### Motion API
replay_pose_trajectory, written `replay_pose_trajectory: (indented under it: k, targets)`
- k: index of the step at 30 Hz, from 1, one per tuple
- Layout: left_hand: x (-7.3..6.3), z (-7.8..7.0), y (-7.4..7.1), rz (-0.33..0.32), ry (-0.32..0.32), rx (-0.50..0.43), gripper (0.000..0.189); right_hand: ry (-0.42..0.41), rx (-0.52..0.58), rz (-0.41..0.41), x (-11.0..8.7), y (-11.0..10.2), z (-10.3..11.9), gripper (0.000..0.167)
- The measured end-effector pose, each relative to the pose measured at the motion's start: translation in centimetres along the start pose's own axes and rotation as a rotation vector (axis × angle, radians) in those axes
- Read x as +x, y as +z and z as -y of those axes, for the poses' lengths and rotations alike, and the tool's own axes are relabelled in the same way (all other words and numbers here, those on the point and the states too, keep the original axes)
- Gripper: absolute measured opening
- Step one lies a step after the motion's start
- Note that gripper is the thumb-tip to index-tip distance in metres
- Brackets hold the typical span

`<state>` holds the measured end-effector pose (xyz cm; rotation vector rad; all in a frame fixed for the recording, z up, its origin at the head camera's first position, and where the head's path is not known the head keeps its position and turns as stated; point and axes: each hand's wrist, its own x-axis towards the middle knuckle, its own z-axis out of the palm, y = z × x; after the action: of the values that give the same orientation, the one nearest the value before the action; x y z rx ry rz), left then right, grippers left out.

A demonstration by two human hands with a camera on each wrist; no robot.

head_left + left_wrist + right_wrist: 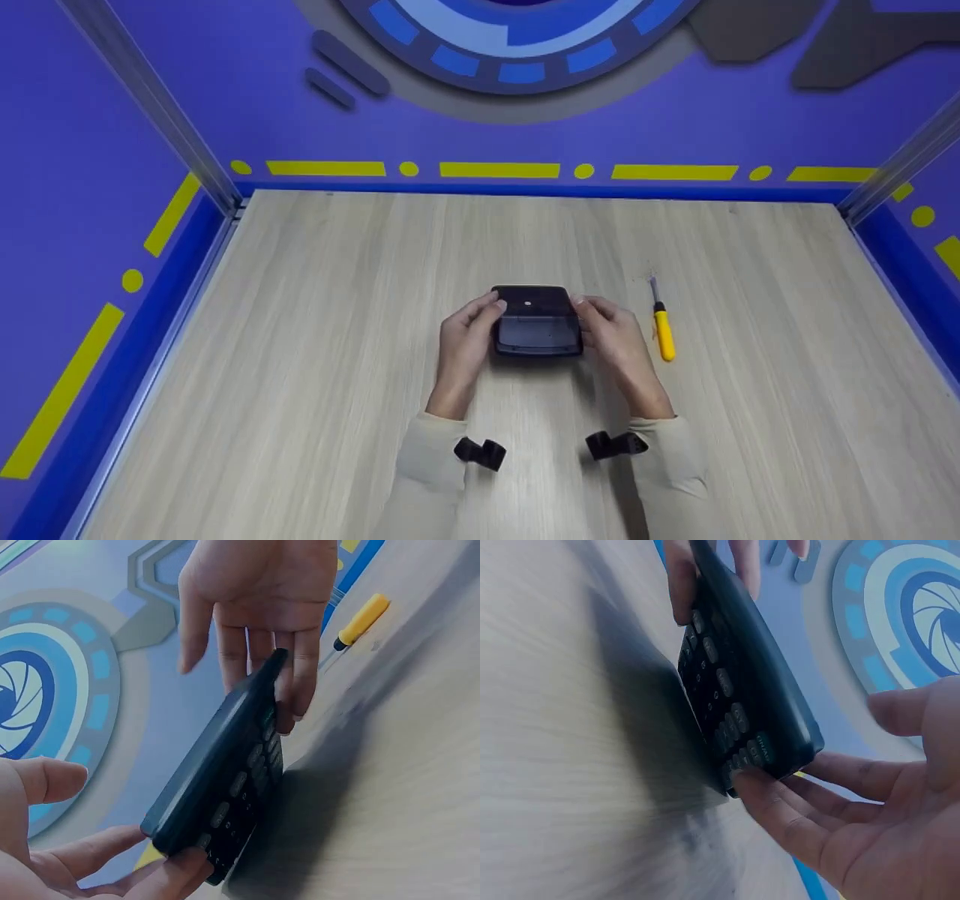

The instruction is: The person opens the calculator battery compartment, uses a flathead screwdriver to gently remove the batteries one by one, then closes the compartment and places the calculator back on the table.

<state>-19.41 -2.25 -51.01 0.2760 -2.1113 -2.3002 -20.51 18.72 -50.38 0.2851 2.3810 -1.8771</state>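
Observation:
Both hands hold a black calculator (pixel 536 334) above the wooden table, its back turned up in the head view. My left hand (pixel 463 341) grips its left edge, and my right hand (pixel 621 346) has the opposite edge. From the wrist views, the key side (pixel 722 682) faces down toward the table, with fingertips of each hand against it. Both thumbs stand off the casing in those views. A small light spot shows on the upper part of the back. Right of the right hand lies a screwdriver (pixel 664 336) with a yellow handle.
Tiny dark specks (pixel 651 276) lie by the screwdriver's tip. Purple-blue panels (pixel 480 142) with yellow marks wall in the wooden table (pixel 337 300) at the back and sides. Black camera mounts (pixel 480 454) sit at both wrists, over beige sleeves.

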Motion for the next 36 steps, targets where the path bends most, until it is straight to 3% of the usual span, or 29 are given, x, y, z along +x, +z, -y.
replay_pose_trajectory:
  k: [7, 17, 23, 30, 36]
  targets:
    - [0.2, 0.5, 0.0, 0.003, -0.052, -0.012, 0.048, 0.024, -0.041, 0.039, 0.0, -0.5, -0.5, 0.042]
    - [0.3, 1.1, -0.1, 0.068, -0.144, -0.04, 0.057, 0.024, -0.131, 0.081, -0.1, -0.9, -0.8, 0.045]
    - [0.5, 1.5, -0.1, 0.1, -0.147, -0.043, 0.061, 0.013, -0.205, 0.117, 0.2, -1.0, -0.8, 0.049]
    - [0.6, 1.8, -0.1, 0.078, -0.083, 0.109, 0.058, 0.023, -0.212, 0.171, 0.2, -0.8, -1.0, 0.054]
    - [0.6, 1.8, -0.2, 0.078, -0.085, 0.127, 0.056, 0.058, -0.204, 0.189, 0.2, -0.9, -0.9, 0.058]
